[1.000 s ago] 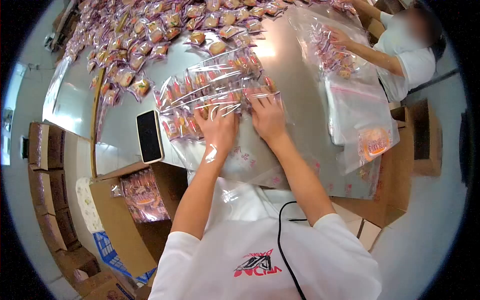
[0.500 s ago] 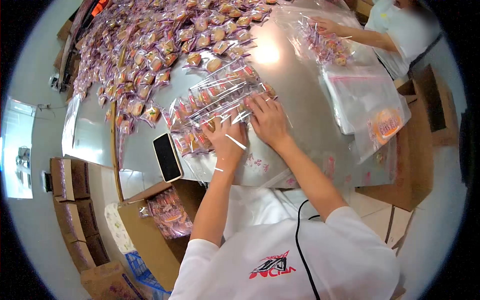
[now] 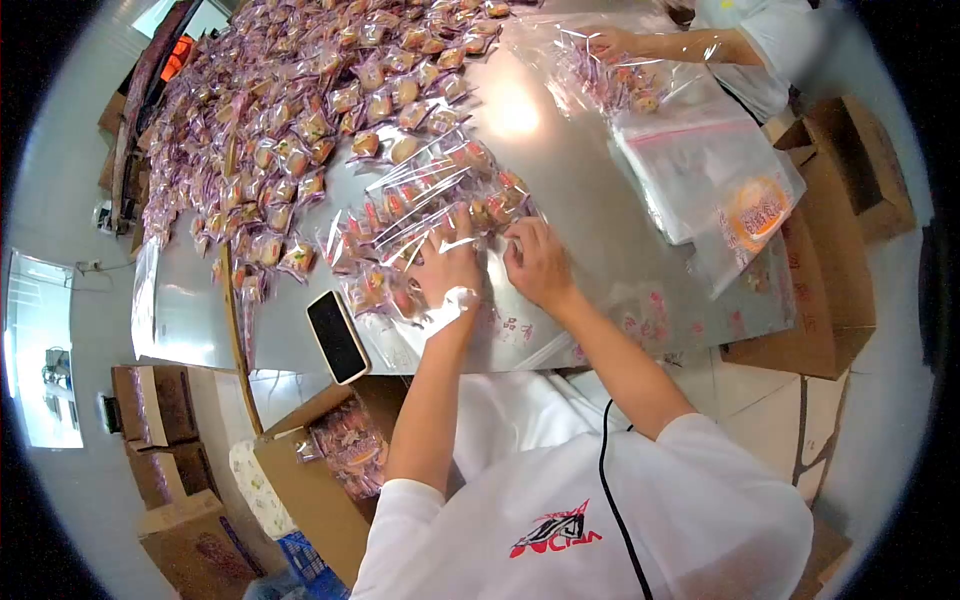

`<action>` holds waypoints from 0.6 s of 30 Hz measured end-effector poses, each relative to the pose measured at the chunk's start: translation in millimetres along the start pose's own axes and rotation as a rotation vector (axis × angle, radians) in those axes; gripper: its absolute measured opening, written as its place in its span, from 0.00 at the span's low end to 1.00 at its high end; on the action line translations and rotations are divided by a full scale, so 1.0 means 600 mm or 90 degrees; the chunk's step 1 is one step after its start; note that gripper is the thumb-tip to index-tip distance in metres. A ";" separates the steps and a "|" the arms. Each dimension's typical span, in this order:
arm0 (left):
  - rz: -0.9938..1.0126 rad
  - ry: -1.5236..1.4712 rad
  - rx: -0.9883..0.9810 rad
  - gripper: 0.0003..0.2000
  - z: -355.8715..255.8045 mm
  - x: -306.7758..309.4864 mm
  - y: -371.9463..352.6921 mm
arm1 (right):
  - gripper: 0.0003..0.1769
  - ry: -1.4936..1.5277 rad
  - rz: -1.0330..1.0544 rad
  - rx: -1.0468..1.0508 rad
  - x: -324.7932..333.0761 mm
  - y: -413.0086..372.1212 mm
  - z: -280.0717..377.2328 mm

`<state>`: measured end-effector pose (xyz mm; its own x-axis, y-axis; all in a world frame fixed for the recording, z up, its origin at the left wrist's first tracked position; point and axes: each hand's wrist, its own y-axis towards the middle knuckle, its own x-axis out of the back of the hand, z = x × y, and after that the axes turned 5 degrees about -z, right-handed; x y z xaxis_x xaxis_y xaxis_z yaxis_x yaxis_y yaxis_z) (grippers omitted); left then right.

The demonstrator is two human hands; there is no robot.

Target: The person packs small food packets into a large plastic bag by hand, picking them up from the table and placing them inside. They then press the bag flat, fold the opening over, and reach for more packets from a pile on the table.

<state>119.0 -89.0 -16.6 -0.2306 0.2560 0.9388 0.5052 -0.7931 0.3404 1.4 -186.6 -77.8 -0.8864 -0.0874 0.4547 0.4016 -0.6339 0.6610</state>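
A clear plastic bag full of small wrapped cakes lies on the metal table in front of me. My left hand reaches in under the film, fingers stretched out against the packets, and loose plastic bunches with bright glare over its wrist. At the bag's right edge, my right hand has its fingers curled in on the film beside the last packets. Glare partly hides the left fingertips.
A heap of wrapped cakes covers the table's far left. A phone lies near the front edge, above an open carton of packed bags. Flat printed bags are stacked right. A co-worker's hand handles another bag.
My right hand has curled its fingers and slid down to the bag's edge. Plastic now bunches over my left wrist. The whole view has shifted slightly.
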 end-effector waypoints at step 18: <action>-0.111 -0.096 -0.070 0.32 0.077 0.004 -0.014 | 0.31 -0.044 0.039 0.147 -0.005 0.003 0.020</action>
<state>152.7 -56.2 -14.7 -0.1751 0.4674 0.8665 0.3733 -0.7829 0.4977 7.6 -178.1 -71.0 -0.8437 -0.0624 0.5331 0.5036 -0.4358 0.7460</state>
